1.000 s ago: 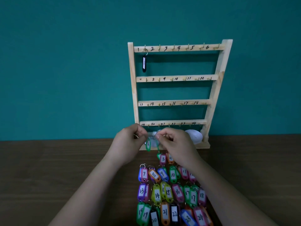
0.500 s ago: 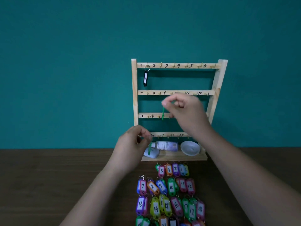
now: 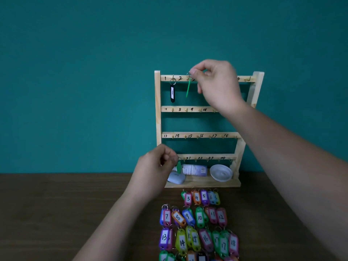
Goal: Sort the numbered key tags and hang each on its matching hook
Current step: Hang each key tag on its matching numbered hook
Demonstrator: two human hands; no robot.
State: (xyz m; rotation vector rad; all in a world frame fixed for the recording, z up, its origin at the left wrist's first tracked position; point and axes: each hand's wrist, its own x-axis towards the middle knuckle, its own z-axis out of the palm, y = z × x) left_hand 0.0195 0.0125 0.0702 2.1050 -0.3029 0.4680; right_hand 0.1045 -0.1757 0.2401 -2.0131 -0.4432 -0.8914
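Head view | right hand (image 3: 216, 85) is pinching a green tag (image 3: 188, 89) at hook 2 (image 3: 188, 77) of the rack (image 3: 157, 110) | left hand (image 3: 154, 170) is pinching a second green tag (image 3: 178, 166) low left | only the black tag (image 3: 172, 94) is hanging | remaining tags (image 3: 199, 217) are lying on the near surface (image 3: 75, 213)

We've got one wooden four-rail rack (image 3: 157, 110), one black plastic tag (image 3: 172, 94), two green plastic tags (image 3: 188, 89) (image 3: 178, 166), one round white dish (image 3: 221, 173)
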